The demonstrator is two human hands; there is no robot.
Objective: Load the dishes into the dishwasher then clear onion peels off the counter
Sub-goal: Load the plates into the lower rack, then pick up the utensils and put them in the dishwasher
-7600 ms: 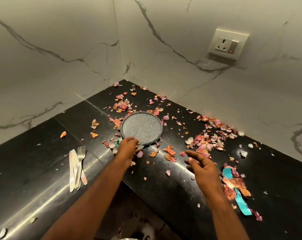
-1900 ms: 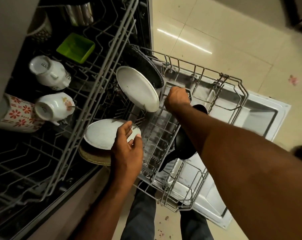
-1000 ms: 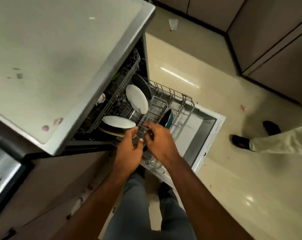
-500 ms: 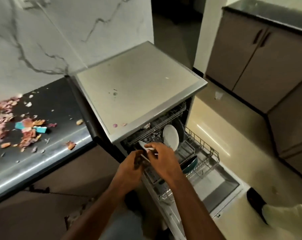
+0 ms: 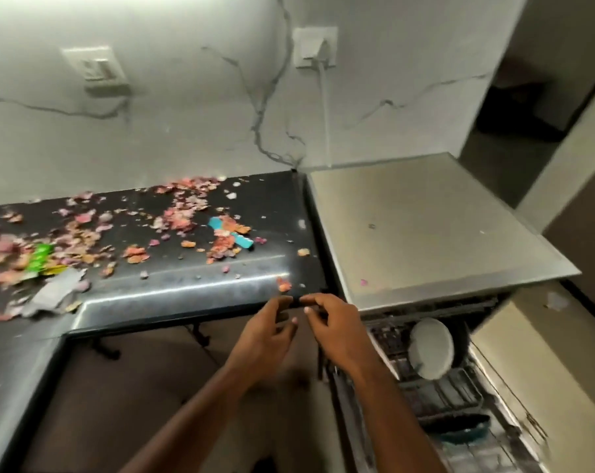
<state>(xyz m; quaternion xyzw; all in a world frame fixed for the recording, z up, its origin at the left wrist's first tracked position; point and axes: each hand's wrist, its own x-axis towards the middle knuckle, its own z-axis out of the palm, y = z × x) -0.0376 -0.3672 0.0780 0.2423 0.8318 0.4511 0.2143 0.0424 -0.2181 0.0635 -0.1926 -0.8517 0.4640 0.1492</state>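
Observation:
Pink and orange onion peels (image 5: 173, 220) lie scattered over the black counter (image 5: 193, 285). To its right stands the open dishwasher (image 5: 425, 233); its pulled-out lower rack (image 5: 442, 397) holds a white plate (image 5: 430, 348) standing on edge and a dark teal-rimmed bowl (image 5: 459, 430). My left hand (image 5: 267, 336) and my right hand (image 5: 333, 327) hang side by side just below the counter's front edge, near the corner where counter and dishwasher meet. Their fingers are loosely curled and hold nothing.
A teal strip (image 5: 231, 235), a green wrapper (image 5: 40, 256) and a torn grey scrap (image 5: 55, 291) lie among the peels. A marble wall carries a switch plate (image 5: 94, 68) and a socket with a white cable (image 5: 318, 49). Beige cabinets (image 5: 528, 370) stand beside the rack.
The view swung up from the dishwasher rack to the counter. Both hands left the rack and rose to the counter's front edge, holding nothing.

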